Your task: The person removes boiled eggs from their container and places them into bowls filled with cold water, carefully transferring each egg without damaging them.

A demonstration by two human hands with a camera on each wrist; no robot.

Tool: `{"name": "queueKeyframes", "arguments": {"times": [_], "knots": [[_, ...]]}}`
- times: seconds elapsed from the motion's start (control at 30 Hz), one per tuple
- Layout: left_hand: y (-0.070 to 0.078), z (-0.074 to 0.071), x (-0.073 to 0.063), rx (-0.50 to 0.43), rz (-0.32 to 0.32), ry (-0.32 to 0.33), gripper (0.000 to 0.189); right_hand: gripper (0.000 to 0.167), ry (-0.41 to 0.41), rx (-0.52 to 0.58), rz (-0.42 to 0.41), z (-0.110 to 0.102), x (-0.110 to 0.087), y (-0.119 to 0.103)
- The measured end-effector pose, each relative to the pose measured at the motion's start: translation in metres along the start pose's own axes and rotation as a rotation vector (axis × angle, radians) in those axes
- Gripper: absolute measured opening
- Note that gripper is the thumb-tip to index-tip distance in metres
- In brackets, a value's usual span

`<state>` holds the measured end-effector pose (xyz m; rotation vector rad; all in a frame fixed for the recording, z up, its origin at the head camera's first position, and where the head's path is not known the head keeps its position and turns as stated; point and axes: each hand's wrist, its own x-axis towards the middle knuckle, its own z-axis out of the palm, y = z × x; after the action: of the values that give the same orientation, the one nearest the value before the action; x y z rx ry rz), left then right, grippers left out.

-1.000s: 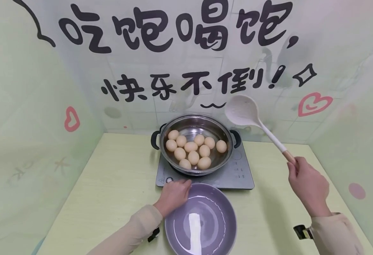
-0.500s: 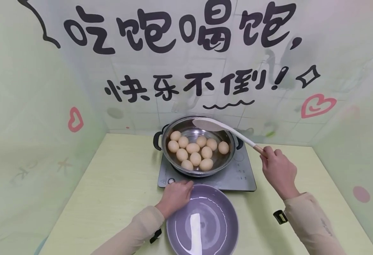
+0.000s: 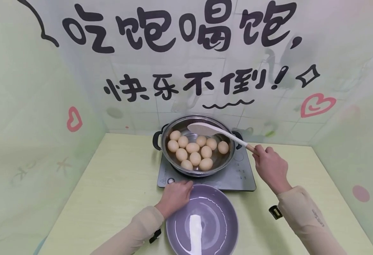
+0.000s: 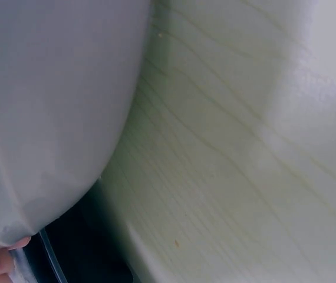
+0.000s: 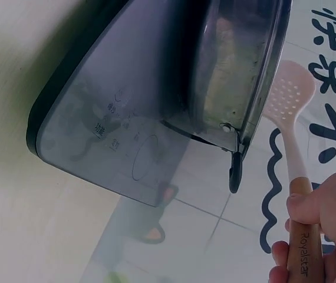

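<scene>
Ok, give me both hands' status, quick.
Left hand: closed, gripping the rim of the bowl.
Right hand: closed, holding the spoon by its handle.

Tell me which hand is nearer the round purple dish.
Left. The left hand grips the round purple dish at its far left rim; the right hand is away from it, forward and right, holding a pale slotted spoon.

A beige left sleeve [image 3: 133,228] enters at the bottom, left of centre; a matching right sleeve [image 3: 301,210], lower right, bears small dark lettering [image 3: 317,217]. Beside the cuffs show 2 small black pieces: a left piece [image 3: 155,236] and a right piece [image 3: 275,212] with a pale rectangular outline.
</scene>
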<state>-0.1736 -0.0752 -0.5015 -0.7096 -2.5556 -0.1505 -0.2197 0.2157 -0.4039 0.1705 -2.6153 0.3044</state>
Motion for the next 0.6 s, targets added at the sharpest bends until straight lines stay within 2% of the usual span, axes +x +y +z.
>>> {"name": "queueKeyframes", "arguments": {"times": [0.33,0.6], "knots": [[-0.001,0.000,0.001,-0.015,-0.008,-0.019,0.012,0.007,-0.053,-0.028,-0.058,-0.006,0.001,-0.005],[-0.001,0.002,0.000,-0.027,-0.005,-0.010,0.011,0.006,-0.109,-0.055,-0.084,-0.016,-0.003,-0.008]]}}
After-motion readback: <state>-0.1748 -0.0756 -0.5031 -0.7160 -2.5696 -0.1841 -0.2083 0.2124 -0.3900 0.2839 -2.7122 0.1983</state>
